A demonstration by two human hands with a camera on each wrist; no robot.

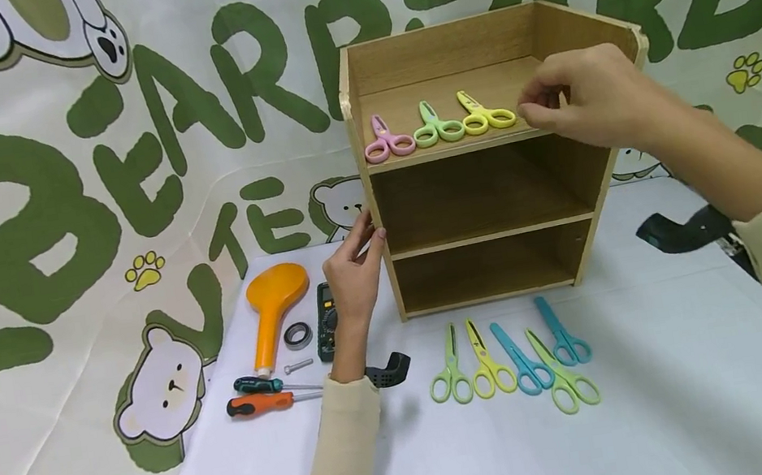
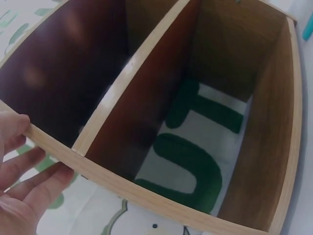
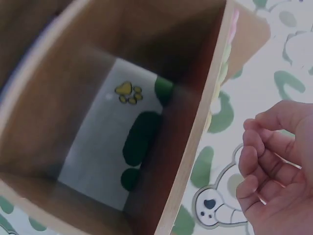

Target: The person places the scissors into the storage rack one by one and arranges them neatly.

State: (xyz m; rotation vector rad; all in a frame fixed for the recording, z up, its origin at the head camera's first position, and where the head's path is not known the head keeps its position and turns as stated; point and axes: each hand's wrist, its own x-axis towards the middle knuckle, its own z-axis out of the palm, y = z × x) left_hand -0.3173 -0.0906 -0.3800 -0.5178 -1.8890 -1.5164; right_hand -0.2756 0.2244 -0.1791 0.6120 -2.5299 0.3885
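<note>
A three-tier wooden shelf unit [image 1: 484,235] stands on the white table. Its top tier holds pink scissors [image 1: 387,143], green scissors [image 1: 437,128] and yellow scissors [image 1: 487,116] side by side. My right hand [image 1: 541,112] hovers at the front of that tier, just right of the yellow pair. In the right wrist view its fingers [image 3: 254,161] are loosely curled and hold nothing. My left hand [image 1: 368,241] rests against the unit's left side panel [image 2: 54,147], thumb at the front edge and fingers straight. Several more scissors [image 1: 512,370] lie in a row in front of the unit.
Left of the shelf lie an orange paddle-shaped tool [image 1: 272,303], a metal ring [image 1: 297,335], a dark meter [image 1: 325,321], a bolt [image 1: 297,366] and two screwdrivers [image 1: 262,395]. A black strap piece [image 1: 686,229] sits at the right. A printed cloth hangs behind.
</note>
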